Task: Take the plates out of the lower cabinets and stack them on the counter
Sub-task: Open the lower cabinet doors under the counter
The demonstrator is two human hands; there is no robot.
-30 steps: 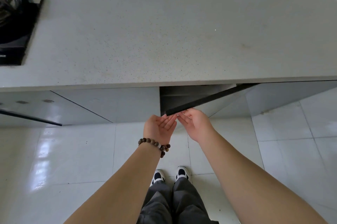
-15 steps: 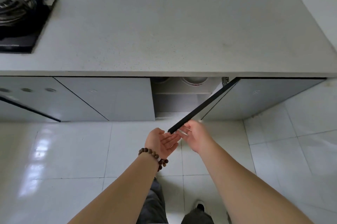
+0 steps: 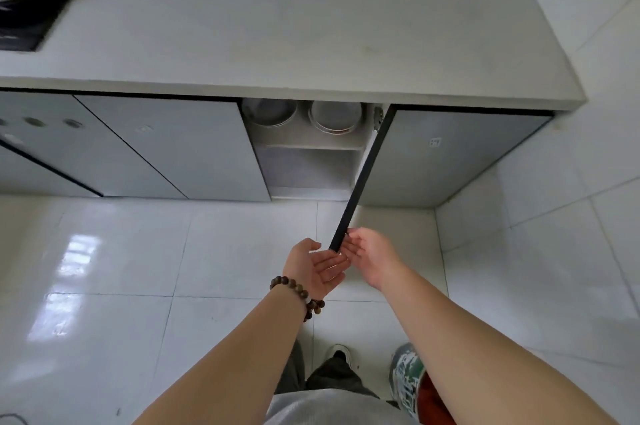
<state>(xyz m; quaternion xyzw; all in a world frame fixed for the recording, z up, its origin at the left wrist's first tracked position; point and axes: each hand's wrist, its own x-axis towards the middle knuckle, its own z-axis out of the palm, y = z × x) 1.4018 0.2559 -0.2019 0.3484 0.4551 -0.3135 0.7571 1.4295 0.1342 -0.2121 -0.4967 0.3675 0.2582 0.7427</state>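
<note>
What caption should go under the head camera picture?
Left hand and right hand by the open cabinet door; dishes sit on the shelf under the counter.

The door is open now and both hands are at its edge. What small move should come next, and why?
Probably leave the door and reach the left hand to the round dishes on the upper shelf: the door stands wide open and the dishes are in plain view.

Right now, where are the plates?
In the head view, the plates sit on the open cabinet's top shelf, just under the counter, left of the door.
</note>
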